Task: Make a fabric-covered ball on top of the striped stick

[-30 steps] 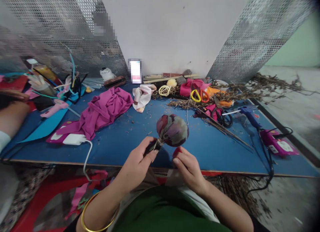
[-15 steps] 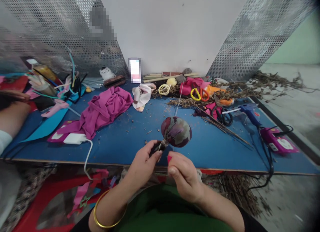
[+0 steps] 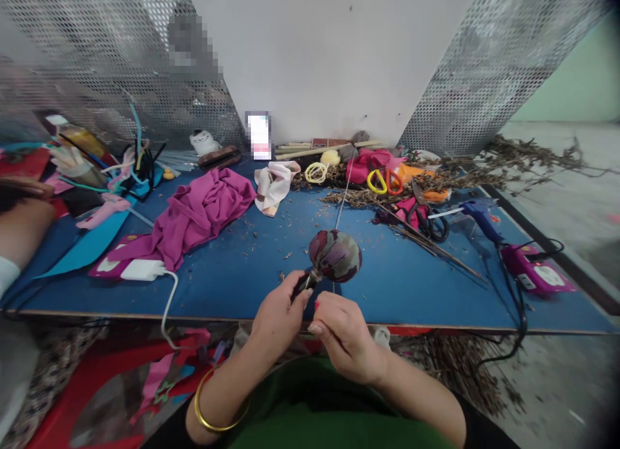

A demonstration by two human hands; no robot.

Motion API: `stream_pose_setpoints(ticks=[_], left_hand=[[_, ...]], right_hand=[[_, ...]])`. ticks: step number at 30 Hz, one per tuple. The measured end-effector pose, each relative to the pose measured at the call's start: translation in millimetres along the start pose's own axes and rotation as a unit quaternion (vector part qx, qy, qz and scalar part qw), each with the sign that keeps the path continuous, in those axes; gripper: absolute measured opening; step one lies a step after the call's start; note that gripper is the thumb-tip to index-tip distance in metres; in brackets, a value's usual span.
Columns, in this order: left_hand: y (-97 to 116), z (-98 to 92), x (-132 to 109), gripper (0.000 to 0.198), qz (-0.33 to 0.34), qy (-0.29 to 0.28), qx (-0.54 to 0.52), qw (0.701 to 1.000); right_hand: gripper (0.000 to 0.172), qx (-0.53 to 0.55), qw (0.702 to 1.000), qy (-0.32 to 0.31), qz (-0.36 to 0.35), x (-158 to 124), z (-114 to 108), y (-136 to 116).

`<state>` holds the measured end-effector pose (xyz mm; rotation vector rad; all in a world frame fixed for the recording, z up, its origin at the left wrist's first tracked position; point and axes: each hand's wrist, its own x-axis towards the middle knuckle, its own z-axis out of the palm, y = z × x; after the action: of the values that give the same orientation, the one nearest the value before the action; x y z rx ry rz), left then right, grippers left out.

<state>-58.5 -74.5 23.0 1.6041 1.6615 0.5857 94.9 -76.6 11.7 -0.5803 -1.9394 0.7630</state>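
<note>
From the head camera, the left hand is closed around the dark stem of a round ball wrapped in green-grey and maroon patchy cloth. The ball tips to the right, over the blue table and near its front edge. The right hand is curled shut just beside the left one, at that edge. A bit of red shows at its fingers, but it is hard to tell what it is.

A thin pale thread runs from the back of the table to the ball. To the right, a wide stretch of blue reaches to the long thin brown sticks. To the left, the blue runs to the crumpled purple cloth. A white cord hangs over the front edge. The scissors with yellow and orange handles lie well behind the ball.
</note>
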Motion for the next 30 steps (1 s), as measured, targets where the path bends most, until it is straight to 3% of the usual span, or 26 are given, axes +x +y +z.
stream_pose_setpoints(ticks=[5, 9, 12, 17, 20, 23, 27, 30], left_hand=[[1.0, -15.1, -3.0, 0.033, -0.006, -0.014, 0.074, 0.997], [8.6, -22.3, -7.6, 0.029, -0.009, -0.040, 0.150, 0.988], [14.3, -21.8, -11.1, 0.027, -0.001, -0.069, 0.201, 0.977], [21.2, -20.1, -18.1, 0.024, 0.055, -0.120, 0.265, 0.955], [26.7, -23.1, -24.2, 0.022, 0.102, -0.158, 0.278, 0.942], [33.9, -30.2, -30.4, 0.022, 0.147, -0.197, 0.241, 0.939], [40.7, -41.3, -33.5, 0.026, 0.189, -0.185, 0.174, 0.948], [41.0, -45.8, -31.5, 0.025, 0.188, -0.151, 0.136, 0.961]], right_hand=[[0.019, 0.034, 0.994, -0.092, 0.038, 11.9, -36.3, -3.1], [0.023, -0.073, 0.984, -0.150, 0.066, 23.2, -75.3, -9.6], [0.029, -0.169, 0.960, -0.221, 0.031, 34.5, -90.9, -15.0], [0.026, -0.190, 0.948, -0.252, -0.029, 65.8, -87.5, -9.7], [0.026, -0.090, 0.950, -0.300, -0.013, 89.4, -80.4, 8.1], [0.030, 0.037, 0.930, -0.366, 0.024, 106.2, -73.5, 33.5], [0.039, 0.144, 0.910, -0.382, 0.068, 100.6, -61.7, 60.0], [0.050, 0.120, 0.942, -0.309, 0.059, 75.6, -50.9, 63.7]])
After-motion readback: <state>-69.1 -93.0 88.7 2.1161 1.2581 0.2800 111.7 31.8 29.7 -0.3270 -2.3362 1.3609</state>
